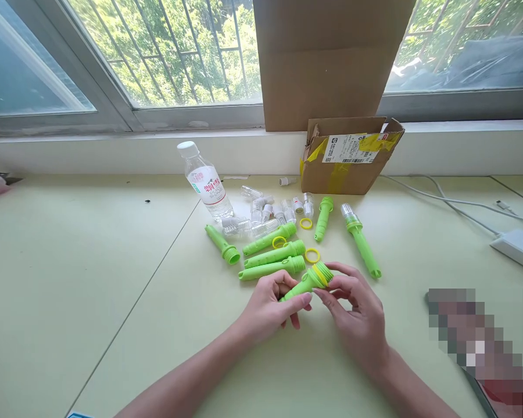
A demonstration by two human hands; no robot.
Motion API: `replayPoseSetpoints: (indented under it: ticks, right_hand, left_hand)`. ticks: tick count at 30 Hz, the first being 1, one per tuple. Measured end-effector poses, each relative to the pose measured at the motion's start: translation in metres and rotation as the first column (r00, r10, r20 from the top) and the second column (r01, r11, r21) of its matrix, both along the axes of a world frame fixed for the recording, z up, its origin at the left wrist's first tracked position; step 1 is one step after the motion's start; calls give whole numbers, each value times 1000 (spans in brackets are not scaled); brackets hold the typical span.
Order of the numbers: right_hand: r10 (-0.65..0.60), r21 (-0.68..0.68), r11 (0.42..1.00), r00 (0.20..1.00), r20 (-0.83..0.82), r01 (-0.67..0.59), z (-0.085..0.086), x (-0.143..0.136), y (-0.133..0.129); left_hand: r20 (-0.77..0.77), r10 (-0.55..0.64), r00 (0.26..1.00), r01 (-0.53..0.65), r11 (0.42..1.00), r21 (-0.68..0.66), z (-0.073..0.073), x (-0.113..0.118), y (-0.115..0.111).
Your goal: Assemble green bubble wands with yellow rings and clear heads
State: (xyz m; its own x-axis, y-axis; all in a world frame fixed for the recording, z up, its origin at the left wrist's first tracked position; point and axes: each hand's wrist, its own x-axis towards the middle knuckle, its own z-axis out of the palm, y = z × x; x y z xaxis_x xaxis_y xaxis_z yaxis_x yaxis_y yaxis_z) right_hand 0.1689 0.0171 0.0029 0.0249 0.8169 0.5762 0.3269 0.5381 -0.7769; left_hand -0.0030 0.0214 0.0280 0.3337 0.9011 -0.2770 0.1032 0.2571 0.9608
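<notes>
My left hand [272, 302] is closed around a green plastic tube [307, 283] with a threaded, flared end pointing up and right. A yellow ring [320, 275] sits around the tube just below its threads. At that end, my right hand [359, 313] is closed, its fingertips gripping the ring from the right. Just beyond my hands, several similar green tubes [274, 255] lie on the table. Loose yellow rings [312, 255] rest among them. One green tube [364, 247] on the right has a clear cap on its end.
Clear plastic caps [268, 226] lie in a cluster behind the tubes, near a leaning water bottle [209, 188]. An opened cardboard box [346, 168] stands at the back against the wall. A white power strip [518, 247] with cables is on the right, above a phone-like object [479, 386], partly pixelated.
</notes>
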Motion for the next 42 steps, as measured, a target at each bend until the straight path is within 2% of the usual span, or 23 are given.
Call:
replayPoseSetpoints:
  ticks: [5, 10, 14, 17, 24, 31, 36, 39, 42]
  right_hand:
    - [32, -27, 999, 1000, 0, -32, 1, 2, -1]
    - [28, -65, 997, 1000, -3, -28, 1, 2, -2]
    - [20, -70, 997, 1000, -3, -20, 2, 0, -2]
    - [60, -63, 996, 998, 4, -59, 4, 1, -2]
    - [156, -125, 980, 988, 3, -155, 5, 3, -4]
    - [74, -82, 994, 996, 42, -71, -3, 1, -2]
    - [27, -50, 998, 998, 59, -24, -5, 1, -1]
    - [3, -39, 999, 998, 69, -1, -4, 1, -2]
    - [-3, -22, 1000, 997, 76, 5, -2, 0, -2]
  left_hand:
    - [10, -69, 998, 68, 997, 40, 4, -1, 1]
    - [-6, -130, 992, 130, 991, 14, 7, -2, 4]
    - [-39, -52, 998, 53, 999, 9, 6, 0, 3]
    - [-10, 4, 1000, -4, 1000, -3, 3, 1, 2]
    - [55, 18, 998, -18, 1000, 2, -2, -1, 4]
    - [-6, -77, 997, 77, 995, 57, 4, 0, 2]
    - [8, -110, 994, 109, 994, 31, 7, -1, 3]
    - [-2, -93, 996, 93, 996, 2, 6, -2, 3]
    - [-8, -20, 1000, 19, 1000, -15, 5, 0, 3]
